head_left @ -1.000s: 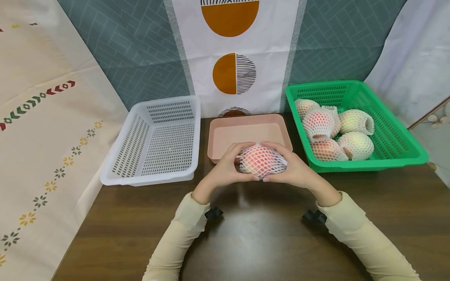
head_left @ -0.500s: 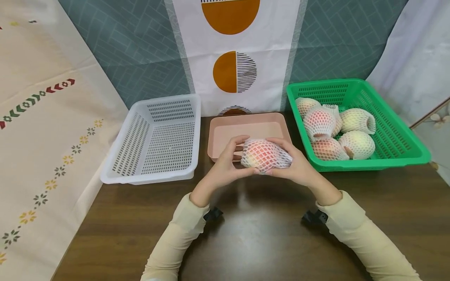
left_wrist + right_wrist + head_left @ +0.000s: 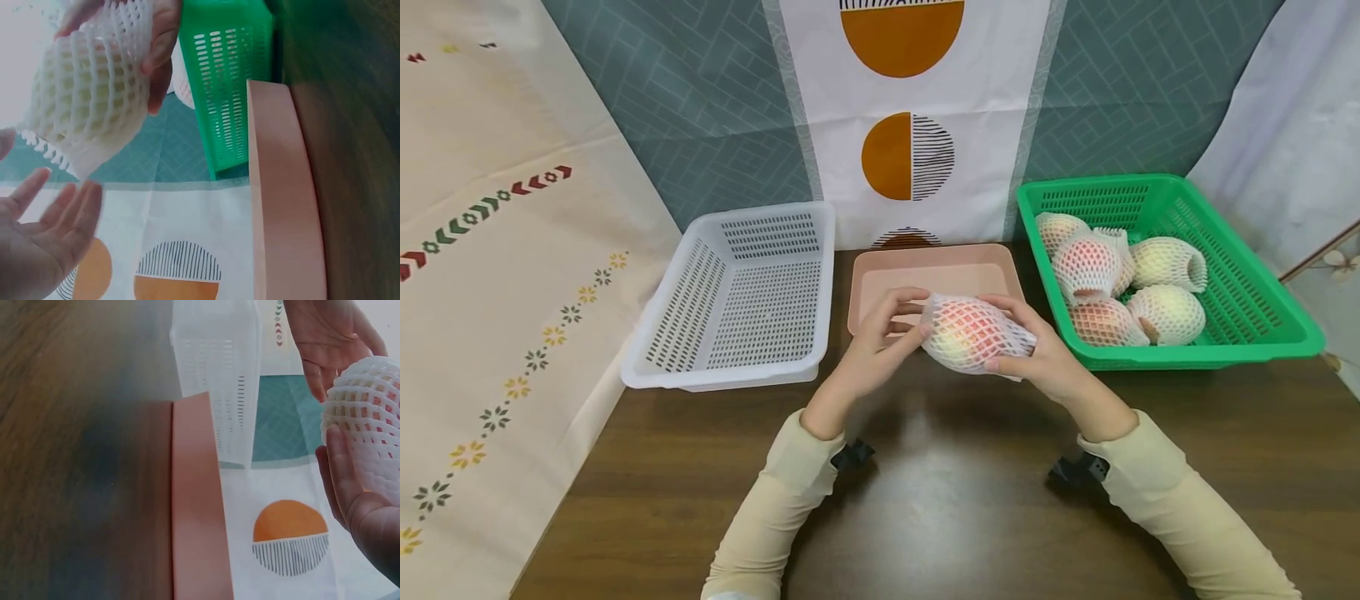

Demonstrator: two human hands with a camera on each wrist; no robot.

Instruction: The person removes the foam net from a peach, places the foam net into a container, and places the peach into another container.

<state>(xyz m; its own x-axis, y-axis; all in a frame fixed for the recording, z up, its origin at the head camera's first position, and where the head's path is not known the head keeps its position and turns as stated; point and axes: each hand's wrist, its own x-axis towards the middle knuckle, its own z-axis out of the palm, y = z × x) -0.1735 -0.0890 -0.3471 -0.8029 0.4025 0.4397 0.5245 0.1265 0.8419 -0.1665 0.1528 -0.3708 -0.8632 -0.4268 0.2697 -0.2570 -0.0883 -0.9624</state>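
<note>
A round red-and-yellow fruit in a white foam net sleeve (image 3: 973, 333) is held up in front of the pink tray. My right hand (image 3: 1054, 360) grips it from the right, thumb at the front and fingers behind. At the sleeve's left end is my left hand (image 3: 868, 346), its fingers spread and its thumb close to the net. In the left wrist view, the fingers of my left hand (image 3: 53, 231) stand apart from the sleeved fruit (image 3: 90, 94). The right wrist view has my right hand (image 3: 359, 494) around the net, partly cut off by the frame edge.
Behind the hands lies a shallow pink tray (image 3: 936, 260). To the left stands a white slotted basket (image 3: 722, 379). On the right, a green basket (image 3: 1247, 354) holds several net-wrapped fruits (image 3: 1086, 262). All stand on a dark wooden table (image 3: 925, 500) before a patterned cloth.
The sleeved fruit has moved slightly right and tilted, its right end lower. My left hand has loosened from around it and its fingers have spread, while my right hand keeps its grip.
</note>
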